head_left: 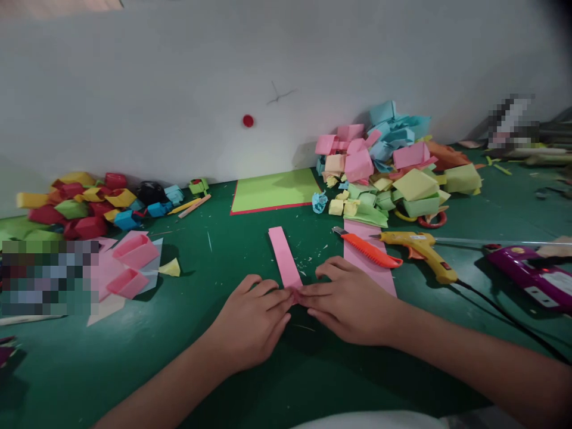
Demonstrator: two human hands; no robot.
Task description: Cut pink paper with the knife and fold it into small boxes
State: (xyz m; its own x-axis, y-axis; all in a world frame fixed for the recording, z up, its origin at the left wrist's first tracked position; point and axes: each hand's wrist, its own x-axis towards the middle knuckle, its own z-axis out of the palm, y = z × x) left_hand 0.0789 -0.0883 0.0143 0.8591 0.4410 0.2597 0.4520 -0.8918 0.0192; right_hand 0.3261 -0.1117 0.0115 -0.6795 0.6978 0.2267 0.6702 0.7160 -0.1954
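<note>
A folded pink paper strip lies on the green table in front of me, pointing away. At its near end, the fingers of my left hand and my right hand meet and pinch the paper, partly covering that end. Just beyond my right hand, a pink paper sheet lies flat. An orange utility knife rests across that sheet. To its right is a yellow hot glue gun with a black cord and a clear glue stick at its back.
Folded pastel papers are heaped at the back right. Bright folded pieces form another pile at the back left, with pink paper boxes nearer. A lime sheet with a red edge lies by the wall. A purple power strip sits right.
</note>
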